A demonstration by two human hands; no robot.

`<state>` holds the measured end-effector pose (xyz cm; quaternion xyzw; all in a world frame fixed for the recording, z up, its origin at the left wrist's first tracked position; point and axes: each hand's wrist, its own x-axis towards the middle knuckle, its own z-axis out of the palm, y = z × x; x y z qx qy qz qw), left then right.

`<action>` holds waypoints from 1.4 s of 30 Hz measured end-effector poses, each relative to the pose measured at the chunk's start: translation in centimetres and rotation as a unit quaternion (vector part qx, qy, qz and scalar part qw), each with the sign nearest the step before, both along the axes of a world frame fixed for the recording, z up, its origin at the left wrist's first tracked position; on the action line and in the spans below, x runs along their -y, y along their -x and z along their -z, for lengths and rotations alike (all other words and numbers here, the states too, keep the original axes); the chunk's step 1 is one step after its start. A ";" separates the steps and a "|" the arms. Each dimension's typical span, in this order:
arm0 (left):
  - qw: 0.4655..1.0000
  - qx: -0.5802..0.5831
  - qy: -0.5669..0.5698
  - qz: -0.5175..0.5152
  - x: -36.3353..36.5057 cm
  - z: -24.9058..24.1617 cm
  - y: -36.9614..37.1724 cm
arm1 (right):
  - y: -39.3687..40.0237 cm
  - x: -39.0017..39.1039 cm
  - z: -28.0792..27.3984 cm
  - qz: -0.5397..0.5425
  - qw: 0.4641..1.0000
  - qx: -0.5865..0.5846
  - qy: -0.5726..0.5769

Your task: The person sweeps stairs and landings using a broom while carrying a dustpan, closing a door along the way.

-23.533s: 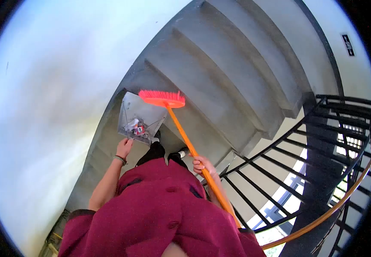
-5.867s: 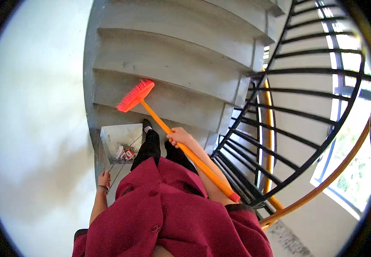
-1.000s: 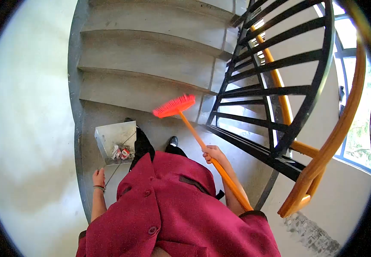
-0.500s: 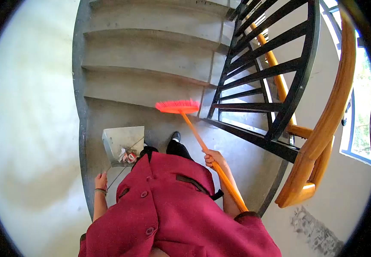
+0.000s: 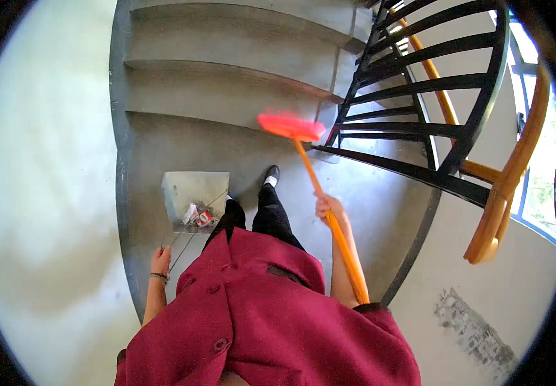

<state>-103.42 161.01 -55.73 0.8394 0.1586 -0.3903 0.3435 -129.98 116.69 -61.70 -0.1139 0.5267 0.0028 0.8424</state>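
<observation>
My right hand (image 5: 330, 207) is closed around the orange handle of a broom (image 5: 341, 243). The broom's pink-red bristle head (image 5: 291, 125), slightly blurred, is at the edge of the lowest visible step, near the railing's foot. On my left, my left hand (image 5: 160, 259) is closed on the thin metal handle of a dustpan (image 5: 176, 186). Litter (image 5: 198, 215), white and red scraps among it, lies inside the pan. The dustpan is beside my legs, its open side facing the stairs.
Concrete steps (image 5: 226, 87) rise ahead. A black metal railing (image 5: 419, 125) with a wooden handrail (image 5: 506, 186) runs along the right. The white wall (image 5: 46, 193) borders the left side. My shoe (image 5: 271, 172) stands on the landing (image 5: 368, 193).
The broom head has moved right and upward in view, with my right hand shifting slightly right. The view has shifted, and more of my legs shows. Both hands keep their hold.
</observation>
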 end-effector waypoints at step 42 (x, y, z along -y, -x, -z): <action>0.998 0.017 -0.040 -0.053 -5.9 0.4 2.8 | -7.5 -4.3 -4.0 -0.197 0.979 0.017 -0.051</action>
